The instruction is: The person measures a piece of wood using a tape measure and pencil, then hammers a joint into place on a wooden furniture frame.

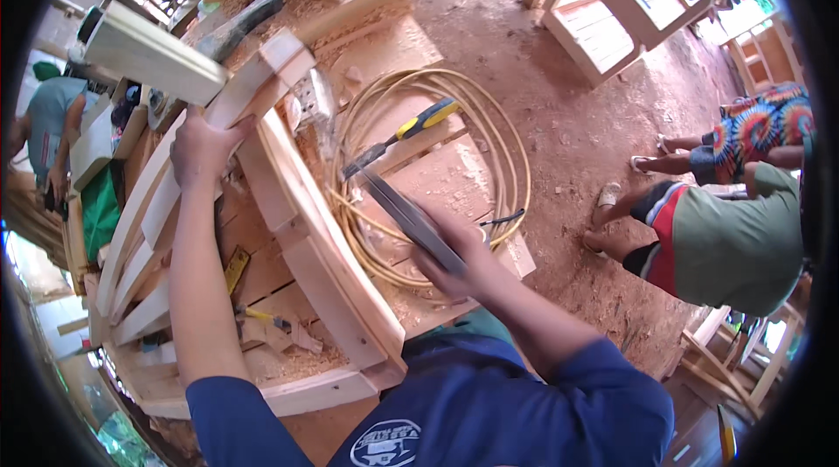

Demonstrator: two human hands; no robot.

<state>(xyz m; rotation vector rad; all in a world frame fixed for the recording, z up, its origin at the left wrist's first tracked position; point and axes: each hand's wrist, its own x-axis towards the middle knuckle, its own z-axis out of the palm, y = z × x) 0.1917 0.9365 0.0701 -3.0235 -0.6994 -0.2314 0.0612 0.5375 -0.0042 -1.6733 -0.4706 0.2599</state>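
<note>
My left hand (205, 148) is wrapped round the upper part of a curved wooden frame (319, 279), by the end of a pale slat (258, 78). In my right hand (459, 253) is a long dark grey bar-shaped tool (411, 218), slightly blurred; its exact kind I cannot make out. It slants up and left, its far end close to the blade of a chisel (426, 119) with a yellow and black handle. That chisel rests over a coil of yellow cable or hose (516, 148), right of the frame.
Wood shavings cover the workbench (419, 43). A thick pale beam (157, 52) juts in at upper left. Inside the frame lie a yellow-handled tool (266, 318) and a yellow metal piece (236, 269). People stand at right (725, 244) and left (57, 126). Wooden furniture (603, 21) stands upper right.
</note>
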